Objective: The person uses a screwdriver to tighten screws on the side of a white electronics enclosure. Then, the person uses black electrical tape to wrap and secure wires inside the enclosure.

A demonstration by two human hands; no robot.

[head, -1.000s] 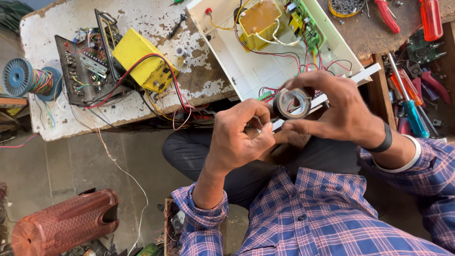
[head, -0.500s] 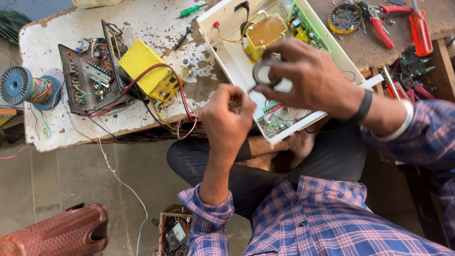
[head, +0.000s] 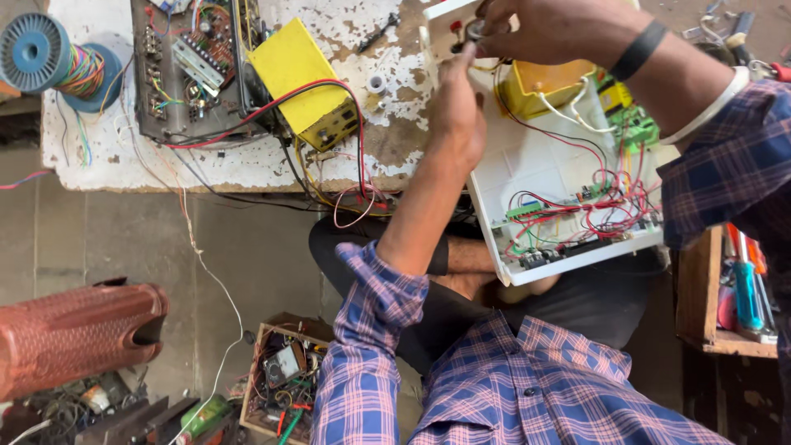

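Here, nearest, the white case (head: 568, 239) is tipping off the desk (head: 247, 165) edge toward the lap, probably so its wiring faces up. Farther, at twelve o'clock, the left hand (head: 457, 115) and right hand (head: 548, 29) are meeting at the case's top corner, fingers closing around a small dark part (head: 475, 29); how firmly, I cannot tell. A yellow block (head: 540, 86) is sitting just below them.
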